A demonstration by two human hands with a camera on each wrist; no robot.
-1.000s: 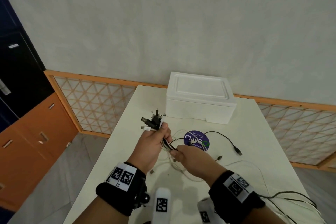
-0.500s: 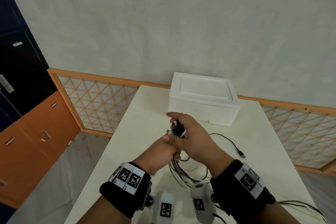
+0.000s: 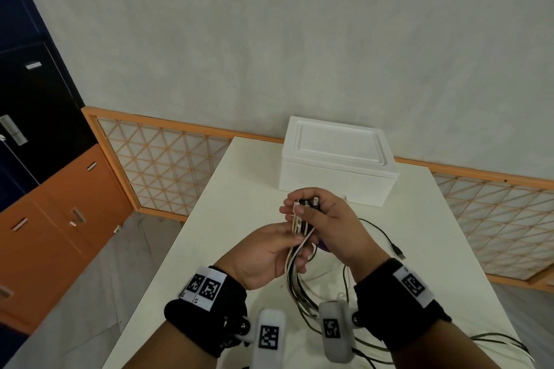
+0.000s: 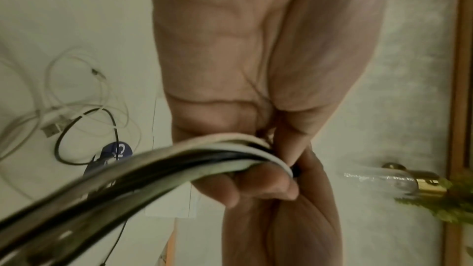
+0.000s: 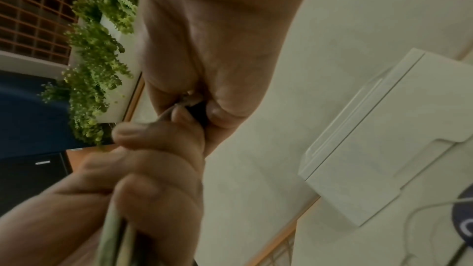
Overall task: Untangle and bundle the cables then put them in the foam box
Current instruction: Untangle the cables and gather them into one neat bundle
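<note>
Above the tabletop (image 3: 239,177), both hands hold the cables (image 3: 300,229) as one bundle: the right hand (image 3: 332,225) has its grip curled round the plug ends, the left hand (image 3: 263,252) pinches the strands just below. Loose cable tails trail onto the tabletop. Beyond them sits the foam box (image 3: 335,168), lid on.

A: How many plugs does the right hand (image 3: 329,223) hold?

B: Cannot tell; its fingers (image 3: 295,209) cover most of the cable bundle (image 3: 299,234).

A: And the disc (image 4: 112,155) on the desk (image 3: 239,189)?

B: Half hidden behind blurred cables in the left wrist view, cut by the edge in the right. The foam box (image 3: 335,165) is lidded, its inside unseen.
</note>
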